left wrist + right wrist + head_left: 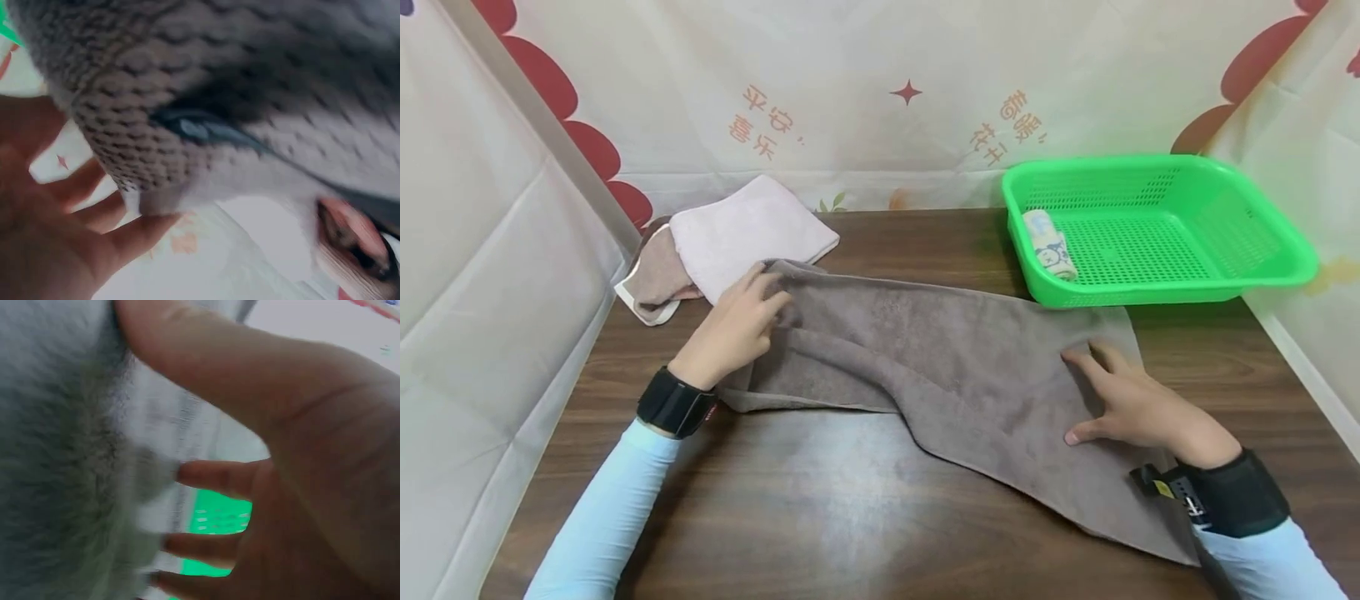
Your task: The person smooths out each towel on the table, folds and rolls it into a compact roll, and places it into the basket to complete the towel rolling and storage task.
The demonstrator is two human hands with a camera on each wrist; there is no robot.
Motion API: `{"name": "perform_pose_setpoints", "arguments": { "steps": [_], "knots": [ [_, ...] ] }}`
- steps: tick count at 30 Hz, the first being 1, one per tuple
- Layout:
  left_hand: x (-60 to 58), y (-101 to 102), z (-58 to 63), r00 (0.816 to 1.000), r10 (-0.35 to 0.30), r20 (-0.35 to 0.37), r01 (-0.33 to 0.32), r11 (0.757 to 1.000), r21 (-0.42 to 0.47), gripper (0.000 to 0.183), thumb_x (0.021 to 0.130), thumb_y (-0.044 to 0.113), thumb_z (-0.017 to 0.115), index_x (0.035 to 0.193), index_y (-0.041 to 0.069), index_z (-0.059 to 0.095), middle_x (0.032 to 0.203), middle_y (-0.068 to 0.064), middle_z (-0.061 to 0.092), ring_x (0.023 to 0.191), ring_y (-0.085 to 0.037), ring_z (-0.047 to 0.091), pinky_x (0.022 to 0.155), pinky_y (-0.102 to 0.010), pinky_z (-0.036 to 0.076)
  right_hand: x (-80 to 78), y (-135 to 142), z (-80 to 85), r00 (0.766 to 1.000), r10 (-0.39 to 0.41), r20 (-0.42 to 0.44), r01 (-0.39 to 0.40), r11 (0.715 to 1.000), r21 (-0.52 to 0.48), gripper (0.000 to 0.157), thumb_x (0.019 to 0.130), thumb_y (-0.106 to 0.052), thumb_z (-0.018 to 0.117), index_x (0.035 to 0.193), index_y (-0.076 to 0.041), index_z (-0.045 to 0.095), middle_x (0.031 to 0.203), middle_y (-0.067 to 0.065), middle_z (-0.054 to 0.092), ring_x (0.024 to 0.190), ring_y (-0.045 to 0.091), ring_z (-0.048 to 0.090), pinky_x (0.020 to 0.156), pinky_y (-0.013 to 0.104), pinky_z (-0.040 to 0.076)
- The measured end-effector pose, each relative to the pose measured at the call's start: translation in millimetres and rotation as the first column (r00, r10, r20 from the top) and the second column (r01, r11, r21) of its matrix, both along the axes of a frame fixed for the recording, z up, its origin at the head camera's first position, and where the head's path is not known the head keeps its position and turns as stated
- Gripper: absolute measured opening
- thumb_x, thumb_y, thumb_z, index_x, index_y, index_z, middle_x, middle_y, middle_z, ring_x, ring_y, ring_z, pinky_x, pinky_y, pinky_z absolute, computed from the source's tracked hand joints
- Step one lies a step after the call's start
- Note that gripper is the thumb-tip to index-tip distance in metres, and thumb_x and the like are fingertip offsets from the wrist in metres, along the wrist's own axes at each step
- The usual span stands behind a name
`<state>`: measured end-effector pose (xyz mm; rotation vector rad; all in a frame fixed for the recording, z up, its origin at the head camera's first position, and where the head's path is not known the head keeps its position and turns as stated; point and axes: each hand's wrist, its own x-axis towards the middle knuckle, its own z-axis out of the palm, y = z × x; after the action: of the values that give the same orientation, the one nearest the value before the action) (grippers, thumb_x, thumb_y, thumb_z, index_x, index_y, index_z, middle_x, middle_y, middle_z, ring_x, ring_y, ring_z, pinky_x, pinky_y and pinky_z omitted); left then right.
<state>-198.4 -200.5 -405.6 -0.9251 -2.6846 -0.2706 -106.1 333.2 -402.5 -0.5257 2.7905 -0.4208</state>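
Before you, the grey-brown towel (970, 375) lies spread lengthwise across the dark wood-grain surface (820, 517), broader at your right end and narrower at your left. Its far edge runs nearly straight; a soft, raised fold curves from the left end down to the near edge, where the fabric bows inward. Your left wrist view shows a scale-like weave there. Your left grip (737, 325) touches the far left corner, and your right grip (1138, 408) is spread at the right end.
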Motion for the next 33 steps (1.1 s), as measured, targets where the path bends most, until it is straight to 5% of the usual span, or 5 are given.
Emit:
{"name": "perform_pose_setpoints", "arguments": {
  "steps": [7,16,24,30,33],
  "knots": [
    [4.2,-20,0.1,0.984,0.157,0.085,-0.165,0.982,0.093,0.062,0.091,-0.008,0.056,0.151,0.0,0.04,0.127,-0.032,0.056,0.105,-0.046,0.063,0.084,-0.057,0.053,-10.5,28,-5.7,0.995,-0.069,0.076,0.073,0.996,-0.046,0.126,0.066,-0.046,0.095,0.161,-0.003,0.024,0.164,0.042,0.004,0.149,0.065,0.005,0.107,0.079,0.025],
    [20.4,-55,14.9,0.956,0.218,0.198,-0.25,0.956,0.155,0.06,0.091,-0.005,0.061,0.148,0.001,0.04,0.081,-0.019,0.063,0.077,-0.034,0.063,0.07,-0.052,0.049,-16.6,73,-15.1,0.994,-0.041,0.105,0.054,0.991,-0.121,0.129,0.067,-0.029,0.096,0.164,-0.003,0.015,0.165,0.041,-0.003,0.15,0.064,-0.011,0.109,0.085,0.009],
    [43.0,-91,19.7,0.836,0.291,0.466,-0.279,0.955,-0.095,0.078,0.084,-0.006,0.052,0.155,0.005,0.023,0.096,-0.027,0.06,0.071,-0.03,0.054,0.059,-0.04,0.042,-19.2,84,-17.1,0.999,0.001,0.033,0.004,0.985,-0.174,0.129,0.062,-0.021,0.097,0.163,-0.001,0.02,0.164,0.043,0.001,0.151,0.063,-0.007,0.112,0.083,0.005],
    [43.0,-70,4.9,0.959,0.19,0.212,-0.193,0.981,-0.011,0.066,0.083,0.007,0.079,0.143,0.01,0.053,0.123,-0.024,0.057,0.101,-0.039,0.062,0.075,-0.055,0.052,-12.8,69,-13.9,1.0,-0.005,0.022,0.009,0.988,-0.153,0.119,0.066,-0.03,0.096,0.161,-0.005,0.028,0.162,0.044,0.008,0.152,0.062,0.003,0.11,0.082,0.017],
    [36.1,-58,3.1,0.959,0.086,0.27,-0.099,0.994,0.034,0.071,0.074,0.022,0.093,0.136,0.009,0.062,0.124,-0.015,0.06,0.111,-0.035,0.061,0.091,-0.054,0.051,-12.0,61,-12.0,1.0,0.001,0.018,0.001,0.991,-0.136,0.12,0.065,-0.032,0.097,0.16,-0.005,0.029,0.16,0.047,0.011,0.149,0.066,0.009,0.102,0.083,0.024]
  ]
}}
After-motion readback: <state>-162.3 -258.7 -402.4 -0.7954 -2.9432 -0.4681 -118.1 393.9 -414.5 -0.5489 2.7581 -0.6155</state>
